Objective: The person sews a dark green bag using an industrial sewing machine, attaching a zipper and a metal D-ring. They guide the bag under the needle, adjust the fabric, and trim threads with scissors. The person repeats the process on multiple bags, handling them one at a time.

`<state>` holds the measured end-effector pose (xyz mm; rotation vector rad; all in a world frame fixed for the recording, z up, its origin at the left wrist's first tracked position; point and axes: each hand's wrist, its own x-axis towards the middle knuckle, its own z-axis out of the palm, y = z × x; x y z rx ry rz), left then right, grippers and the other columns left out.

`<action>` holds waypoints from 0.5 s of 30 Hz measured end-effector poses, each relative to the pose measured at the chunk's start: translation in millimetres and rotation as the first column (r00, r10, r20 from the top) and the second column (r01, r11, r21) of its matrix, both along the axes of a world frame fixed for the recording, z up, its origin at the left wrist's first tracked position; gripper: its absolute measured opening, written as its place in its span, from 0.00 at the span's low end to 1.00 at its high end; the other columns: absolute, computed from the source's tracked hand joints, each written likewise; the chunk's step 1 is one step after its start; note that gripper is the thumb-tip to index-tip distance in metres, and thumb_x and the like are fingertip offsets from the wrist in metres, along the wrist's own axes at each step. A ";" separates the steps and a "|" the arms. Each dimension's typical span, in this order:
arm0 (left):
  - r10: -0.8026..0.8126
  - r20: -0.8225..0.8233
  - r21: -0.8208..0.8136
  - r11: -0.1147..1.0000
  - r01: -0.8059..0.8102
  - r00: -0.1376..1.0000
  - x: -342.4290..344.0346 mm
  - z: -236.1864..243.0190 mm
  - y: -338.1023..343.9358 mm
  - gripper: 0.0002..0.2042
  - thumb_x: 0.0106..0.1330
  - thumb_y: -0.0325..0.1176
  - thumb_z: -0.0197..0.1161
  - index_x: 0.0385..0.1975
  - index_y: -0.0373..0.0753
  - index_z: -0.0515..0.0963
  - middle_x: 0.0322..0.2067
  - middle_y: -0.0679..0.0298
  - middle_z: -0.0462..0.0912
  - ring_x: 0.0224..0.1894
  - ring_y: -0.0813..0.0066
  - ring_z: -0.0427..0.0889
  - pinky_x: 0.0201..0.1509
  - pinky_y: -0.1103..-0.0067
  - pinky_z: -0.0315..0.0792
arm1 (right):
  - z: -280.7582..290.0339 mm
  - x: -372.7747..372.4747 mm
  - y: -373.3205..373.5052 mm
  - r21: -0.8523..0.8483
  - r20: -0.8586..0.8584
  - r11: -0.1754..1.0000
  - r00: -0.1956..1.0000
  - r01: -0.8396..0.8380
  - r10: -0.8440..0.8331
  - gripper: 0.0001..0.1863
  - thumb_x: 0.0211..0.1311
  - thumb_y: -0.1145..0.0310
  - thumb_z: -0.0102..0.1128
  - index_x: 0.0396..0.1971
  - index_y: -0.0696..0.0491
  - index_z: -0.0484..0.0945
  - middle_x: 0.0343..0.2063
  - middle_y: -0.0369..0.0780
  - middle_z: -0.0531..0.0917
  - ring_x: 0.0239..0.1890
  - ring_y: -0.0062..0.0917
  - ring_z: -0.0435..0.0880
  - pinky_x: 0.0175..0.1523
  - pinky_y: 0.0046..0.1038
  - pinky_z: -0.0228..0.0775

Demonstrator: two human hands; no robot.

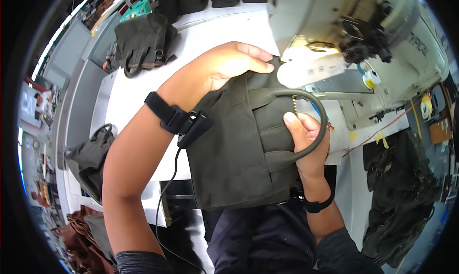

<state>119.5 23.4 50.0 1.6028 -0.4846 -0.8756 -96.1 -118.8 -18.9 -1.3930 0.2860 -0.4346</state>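
Note:
A dark olive handbag (224, 154) lies tilted across my lap and the table edge, its top opening turned to the right. Its rounded handle (321, 107) arches over my right hand (311, 140). The thumb of that hand presses on the bag's top edge, beside a brass-coloured zipper (294, 106), with the fingers curled behind. My left hand (244, 64) grips the far corner of the bag, close to the sewing machine's lit needle area; its fingertips are partly hidden behind the fabric.
The sewing machine (420, 54) stands at the far right above the white table (210, 35). Another dark bag (143, 40) lies at the far left, and one more (91, 159) sits at the left edge. Dark bags (401, 193) are piled at right; brown pieces (86, 240) lie lower left.

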 end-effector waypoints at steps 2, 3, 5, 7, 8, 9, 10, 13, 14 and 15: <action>0.114 0.018 0.027 0.993 -0.115 0.993 -8.8 1.4 -9.3 0.17 0.62 0.21 0.71 0.52 0.29 0.83 0.48 0.60 0.87 0.48 0.72 0.84 0.60 0.78 0.75 | 1.7 0.4 1.0 0.018 -0.003 1.000 1.000 0.000 0.000 0.14 0.73 0.66 0.67 0.37 0.64 0.85 0.24 0.29 0.82 0.25 0.07 0.73 0.30 0.16 0.63; 0.117 0.027 0.023 0.993 -0.118 0.993 -12.4 2.4 -9.0 0.17 0.62 0.22 0.72 0.52 0.29 0.83 0.48 0.60 0.87 0.50 0.72 0.83 0.60 0.78 0.74 | 2.9 -0.2 0.8 0.027 -0.004 1.000 1.000 0.005 -0.005 0.14 0.73 0.66 0.67 0.37 0.64 0.85 0.25 0.30 0.84 0.26 0.08 0.75 0.31 0.15 0.66; 0.119 0.045 0.016 0.993 -0.119 0.992 -14.6 5.4 -6.8 0.17 0.61 0.23 0.73 0.51 0.30 0.83 0.48 0.59 0.87 0.52 0.71 0.82 0.60 0.78 0.73 | 3.1 -0.5 0.1 0.044 -0.009 0.999 1.000 -0.028 0.028 0.14 0.74 0.65 0.67 0.40 0.64 0.85 0.30 0.34 0.87 0.31 0.10 0.79 0.37 0.16 0.71; -0.012 0.155 0.097 0.995 -0.004 0.988 -10.1 9.9 -4.1 0.18 0.64 0.28 0.73 0.54 0.31 0.82 0.50 0.57 0.86 0.56 0.69 0.81 0.63 0.77 0.72 | 4.2 -0.3 1.3 0.043 0.000 0.999 1.000 -0.017 0.017 0.14 0.74 0.65 0.67 0.40 0.64 0.85 0.32 0.34 0.87 0.31 0.11 0.80 0.38 0.16 0.71; -0.081 0.207 0.141 0.989 0.052 0.975 -7.7 13.6 -2.8 0.19 0.66 0.30 0.72 0.55 0.31 0.82 0.51 0.56 0.86 0.58 0.68 0.80 0.64 0.76 0.71 | 3.0 -0.9 -0.9 0.020 -0.014 0.999 0.999 -0.037 0.037 0.13 0.74 0.66 0.66 0.40 0.63 0.85 0.32 0.34 0.87 0.32 0.11 0.80 0.39 0.17 0.72; -0.162 0.305 0.205 0.973 0.101 0.938 -7.6 23.4 -3.1 0.20 0.68 0.33 0.71 0.57 0.32 0.81 0.51 0.55 0.86 0.60 0.67 0.79 0.66 0.75 0.70 | 0.6 -1.1 -2.8 -0.010 -0.021 1.000 0.999 -0.030 0.029 0.13 0.74 0.66 0.66 0.40 0.63 0.86 0.31 0.34 0.86 0.31 0.11 0.79 0.38 0.17 0.72; -0.244 0.397 0.268 0.953 0.143 0.885 -8.4 37.0 -2.8 0.22 0.69 0.37 0.71 0.59 0.32 0.80 0.52 0.54 0.85 0.62 0.66 0.78 0.67 0.74 0.69 | -1.3 -1.0 -4.4 -0.043 -0.029 0.999 0.999 -0.019 0.018 0.13 0.74 0.66 0.66 0.40 0.63 0.86 0.31 0.33 0.86 0.31 0.11 0.79 0.38 0.17 0.73; -0.504 0.376 0.306 0.859 0.410 0.777 20.5 38.0 -14.2 0.30 0.71 0.46 0.68 0.66 0.32 0.76 0.59 0.51 0.83 0.67 0.64 0.76 0.71 0.72 0.67 | 0.4 -2.0 -8.7 -0.084 -0.055 0.996 0.998 -0.020 0.016 0.12 0.74 0.66 0.66 0.40 0.63 0.85 0.29 0.32 0.85 0.30 0.11 0.78 0.37 0.18 0.72; -0.577 0.337 0.293 0.815 0.499 0.744 33.7 34.7 -20.7 0.31 0.70 0.47 0.69 0.66 0.32 0.76 0.60 0.51 0.83 0.67 0.64 0.76 0.71 0.72 0.67 | 1.8 -2.3 -6.2 -0.066 -0.059 0.998 0.998 -0.022 0.018 0.12 0.74 0.67 0.66 0.40 0.63 0.85 0.29 0.32 0.85 0.30 0.11 0.78 0.37 0.17 0.72; -0.653 0.299 0.281 0.757 0.589 0.696 37.7 37.8 -26.3 0.31 0.70 0.47 0.69 0.67 0.32 0.75 0.61 0.51 0.82 0.67 0.65 0.77 0.72 0.72 0.67 | 1.5 -2.2 -3.8 -0.044 -0.062 0.999 0.998 -0.015 0.013 0.12 0.75 0.67 0.66 0.40 0.63 0.85 0.29 0.32 0.85 0.30 0.11 0.78 0.37 0.17 0.72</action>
